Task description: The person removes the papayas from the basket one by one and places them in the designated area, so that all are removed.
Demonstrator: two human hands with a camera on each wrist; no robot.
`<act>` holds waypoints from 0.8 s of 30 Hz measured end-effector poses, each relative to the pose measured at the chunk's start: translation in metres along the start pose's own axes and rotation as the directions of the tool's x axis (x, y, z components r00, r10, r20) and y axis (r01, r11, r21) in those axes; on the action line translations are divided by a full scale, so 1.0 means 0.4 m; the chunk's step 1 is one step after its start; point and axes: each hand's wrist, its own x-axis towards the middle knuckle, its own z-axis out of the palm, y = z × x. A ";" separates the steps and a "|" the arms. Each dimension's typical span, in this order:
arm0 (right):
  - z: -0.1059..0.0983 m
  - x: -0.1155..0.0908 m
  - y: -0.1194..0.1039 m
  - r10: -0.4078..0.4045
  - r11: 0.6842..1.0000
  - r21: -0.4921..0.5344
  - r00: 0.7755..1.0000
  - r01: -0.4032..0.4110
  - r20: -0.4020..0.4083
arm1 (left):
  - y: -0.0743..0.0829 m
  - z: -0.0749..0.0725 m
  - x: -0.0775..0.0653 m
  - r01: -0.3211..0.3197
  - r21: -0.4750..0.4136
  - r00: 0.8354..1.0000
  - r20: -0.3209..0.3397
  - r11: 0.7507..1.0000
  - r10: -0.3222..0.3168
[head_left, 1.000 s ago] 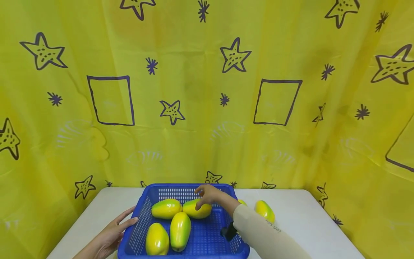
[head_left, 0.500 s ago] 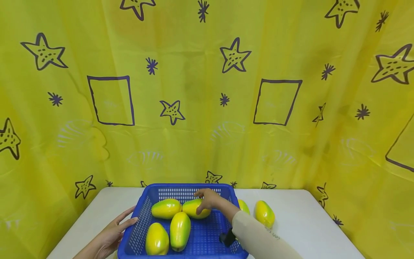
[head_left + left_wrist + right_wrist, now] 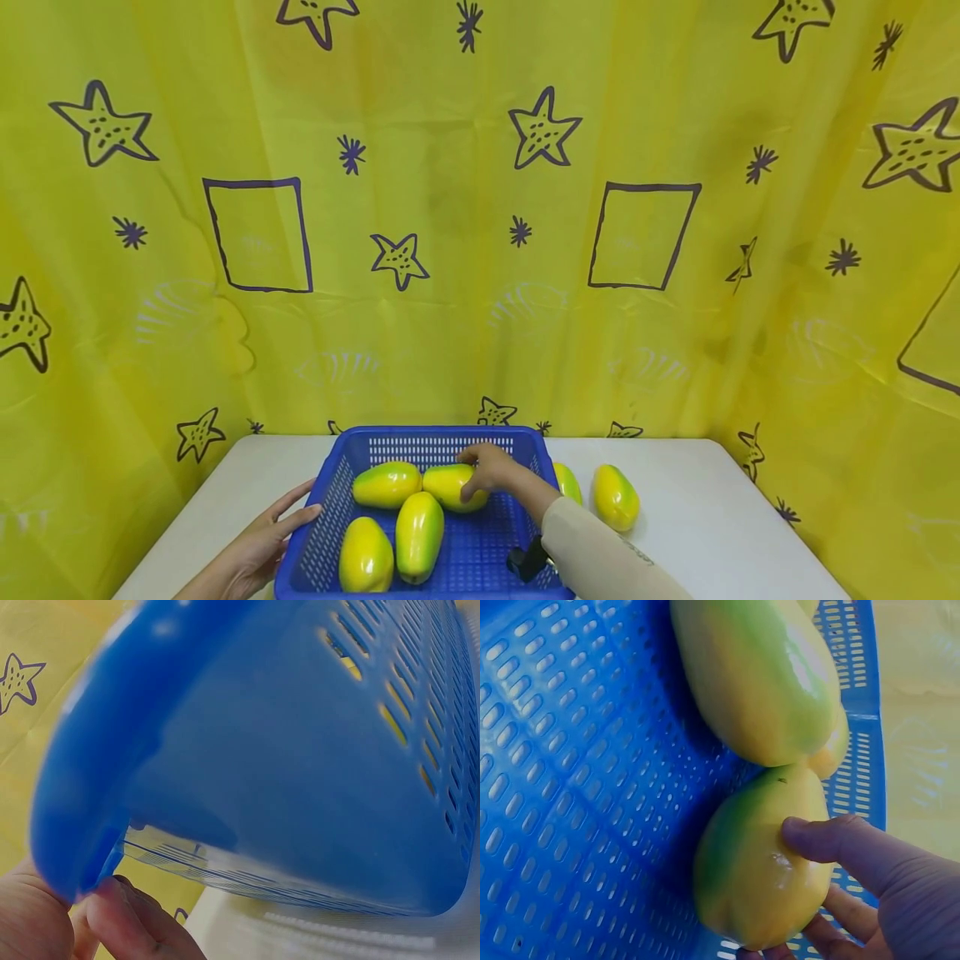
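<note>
A blue perforated plastic basket (image 3: 487,575) stands on the white table with several yellow-green papayas in it. My left hand (image 3: 262,537) holds the basket's left rim, the thumb on top; in the left wrist view its fingers (image 3: 124,919) curl under the rim's edge. At the back of the basket, my right hand (image 3: 491,468) grips the right end of a papaya (image 3: 444,485). The right wrist view has the thumb pressed on this papaya (image 3: 742,862) and the fingers round its far side. Touching it are a second papaya (image 3: 386,485) and a third papaya (image 3: 420,537).
Another papaya (image 3: 366,554) lies at the basket's front left. Outside, right of the basket, a papaya (image 3: 617,498) rests on the table (image 3: 697,533), with one more papaya (image 3: 567,482) partly hidden by the basket wall. A yellow curtain (image 3: 465,333) surrounds the table's back and sides.
My right hand has come down and shifted slightly right, its thumb and fingers closing round the right end of the back papaya. The left hand stays on the rim.
</note>
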 end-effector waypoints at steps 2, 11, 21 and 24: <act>0.000 0.000 0.005 -0.001 1.000 0.003 1.000 0.001 0.002 | 0.000 0.000 0.000 -0.002 -0.002 1.000 0.005 1.000 0.002; -0.006 -0.009 0.016 -0.005 1.000 0.029 1.000 0.005 0.002 | -0.001 0.005 0.001 0.002 0.001 0.999 -0.032 1.000 -0.002; -0.006 -0.014 0.025 -0.021 0.998 0.053 1.000 0.021 -0.005 | -0.001 0.008 0.000 0.000 0.002 0.999 -0.040 1.000 0.000; -0.004 -0.015 0.033 -0.013 0.997 0.075 1.000 0.014 -0.006 | -0.001 0.007 0.002 0.001 -0.004 0.999 -0.046 1.000 -0.001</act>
